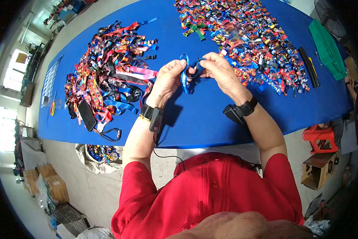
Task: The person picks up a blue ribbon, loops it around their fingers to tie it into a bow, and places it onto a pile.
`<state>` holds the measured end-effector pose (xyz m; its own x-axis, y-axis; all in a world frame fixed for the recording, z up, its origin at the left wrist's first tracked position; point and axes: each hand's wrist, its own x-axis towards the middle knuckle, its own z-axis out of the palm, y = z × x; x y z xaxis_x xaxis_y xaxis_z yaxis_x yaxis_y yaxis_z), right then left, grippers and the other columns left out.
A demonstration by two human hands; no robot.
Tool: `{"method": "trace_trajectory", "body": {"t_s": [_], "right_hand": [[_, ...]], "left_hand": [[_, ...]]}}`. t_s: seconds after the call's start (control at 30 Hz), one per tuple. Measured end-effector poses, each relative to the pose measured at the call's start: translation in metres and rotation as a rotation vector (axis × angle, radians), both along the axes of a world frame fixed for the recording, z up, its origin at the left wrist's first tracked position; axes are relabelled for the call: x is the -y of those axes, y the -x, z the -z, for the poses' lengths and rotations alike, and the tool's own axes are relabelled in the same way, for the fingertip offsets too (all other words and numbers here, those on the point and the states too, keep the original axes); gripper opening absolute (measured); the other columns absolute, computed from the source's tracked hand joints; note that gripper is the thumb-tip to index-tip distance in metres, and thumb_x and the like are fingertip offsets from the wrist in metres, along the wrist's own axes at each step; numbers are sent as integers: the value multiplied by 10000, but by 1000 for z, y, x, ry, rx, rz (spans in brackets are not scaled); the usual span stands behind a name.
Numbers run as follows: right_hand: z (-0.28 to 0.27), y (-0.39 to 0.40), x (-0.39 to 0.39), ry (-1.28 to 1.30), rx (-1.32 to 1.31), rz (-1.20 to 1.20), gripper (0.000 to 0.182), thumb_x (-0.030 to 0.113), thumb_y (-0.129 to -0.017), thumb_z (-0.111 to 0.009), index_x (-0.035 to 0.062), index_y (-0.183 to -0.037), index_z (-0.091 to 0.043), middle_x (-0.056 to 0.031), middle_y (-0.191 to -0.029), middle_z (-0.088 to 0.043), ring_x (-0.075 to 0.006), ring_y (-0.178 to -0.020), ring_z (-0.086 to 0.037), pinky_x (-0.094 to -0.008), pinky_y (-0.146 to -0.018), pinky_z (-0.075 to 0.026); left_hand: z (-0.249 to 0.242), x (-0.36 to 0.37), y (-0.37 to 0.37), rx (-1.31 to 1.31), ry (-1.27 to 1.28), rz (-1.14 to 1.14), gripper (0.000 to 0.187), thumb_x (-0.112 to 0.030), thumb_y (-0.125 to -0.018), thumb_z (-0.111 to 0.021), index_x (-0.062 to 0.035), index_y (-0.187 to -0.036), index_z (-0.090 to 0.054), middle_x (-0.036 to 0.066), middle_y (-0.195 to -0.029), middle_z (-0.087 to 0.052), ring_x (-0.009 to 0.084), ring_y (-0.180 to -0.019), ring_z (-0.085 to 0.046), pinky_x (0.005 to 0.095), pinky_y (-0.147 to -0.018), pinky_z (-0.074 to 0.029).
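Note:
Above the middle of the blue table (210, 115), a blue printed ribbon strap (185, 77) is looped between my two hands. My left hand (171, 77) pinches it between thumb and fingers, and one part hangs down below the fingertips. My right hand (222, 71) grips the other end between thumb and forefinger; the fingertips partly cover that end. To the left of my hands lies a tangled heap of colourful straps (107, 71). Beyond and to the right spreads a wide layer of short looped straps (250, 40).
A dark phone-like slab (87, 115) lies by the left heap. Yellow-handled scissors (52, 108) rest near the left edge. A green crate (326, 49) and a long black object (308, 67) are at the right. Below stand a sack of straps (99, 157) and a red stool (321, 138).

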<state>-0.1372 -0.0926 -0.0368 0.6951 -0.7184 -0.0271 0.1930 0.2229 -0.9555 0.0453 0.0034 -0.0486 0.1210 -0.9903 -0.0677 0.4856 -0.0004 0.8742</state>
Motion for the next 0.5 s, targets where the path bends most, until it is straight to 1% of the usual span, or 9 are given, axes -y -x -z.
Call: {"method": "trace_trajectory", "body": {"t_s": [0.07, 0.1, 0.17, 0.37, 0.5], "right_hand": [[9, -4, 5, 23, 26, -17, 86, 139, -987, -601, 65, -1028, -585, -13, -889, -660, -71, -755, -606, -221, -644, -483], [11, -6, 5, 36, 21, -12, 86, 129, -985, -603, 60, -1033, -582, -15, -885, -661, -72, -753, -606, -219, -638, -479], [12, -8, 5, 38, 25, -10, 99, 90, -982, -604, 41, -1062, -575, -30, -892, -659, -81, -753, -609, -223, -641, -489], [23, -13, 6, 5, 32, 61, 127, 87, -992, -595, 37, -1108, -583, -35, -949, -658, -91, -803, -624, -244, -685, -520], [20, -6, 3, -5, 49, 9, 130, 103, -985, -611, 47, -1101, -595, -15, -960, -656, -80, -838, -620, -239, -709, -513]], "left_hand": [[0, 0, 4, -53, 31, -1, 139, -188, -1018, -590, -65, -982, -644, 118, -924, -733, 170, -768, -700, 299, -656, -565], [1, 0, 5, -73, 28, -7, 126, -168, -1017, -588, -62, -973, -640, 113, -924, -728, 173, -818, -705, 302, -665, -565], [4, 0, 2, -79, 30, 14, 120, -164, -1014, -593, -61, -974, -640, 105, -920, -723, 177, -820, -707, 301, -666, -566], [12, -1, -3, -82, 12, -7, 119, -172, -1011, -601, -61, -987, -634, 111, -917, -726, 162, -785, -698, 268, -634, -551], [10, -1, -4, -89, 2, 21, 117, -183, -1009, -609, -72, -980, -632, 116, -938, -731, 153, -791, -697, 248, -614, -538]]}}
